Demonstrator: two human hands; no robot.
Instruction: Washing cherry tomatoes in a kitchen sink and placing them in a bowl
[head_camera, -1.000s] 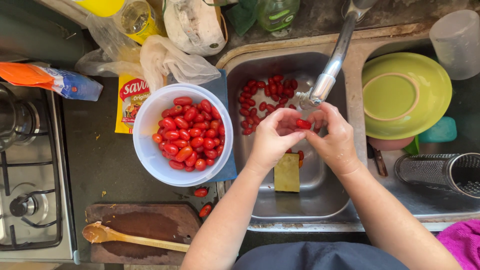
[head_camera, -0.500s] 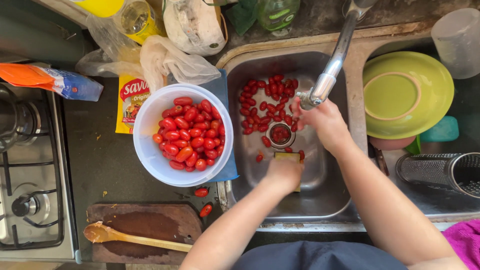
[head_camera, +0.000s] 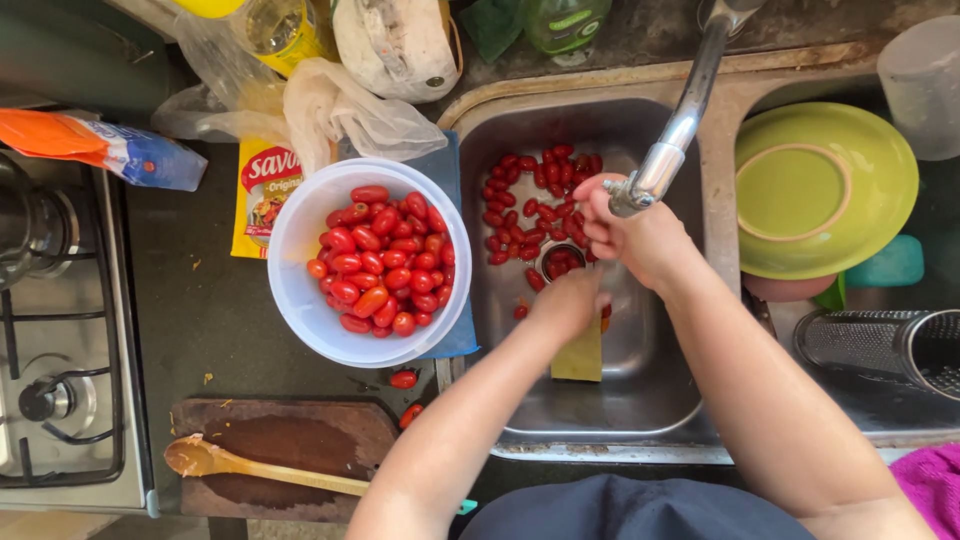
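We see both hands in the steel sink (head_camera: 640, 400) at frame centre. The right hand (head_camera: 640, 235) sits under the tap (head_camera: 655, 170), fingers curled; its grip we cannot tell. The left hand (head_camera: 565, 300) hangs loosely curled over loose cherry tomatoes (head_camera: 525, 205), holding nothing visible. A white bowl (head_camera: 300, 250) of tomatoes stands left on the surface

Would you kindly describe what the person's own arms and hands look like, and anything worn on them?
Both arms are bare along all that shows, with no sleeves. The left hand and right hand wear no gloves, and no watch, ring or bracelet is visible. A dark blue garment covers the body at the bottom edge.
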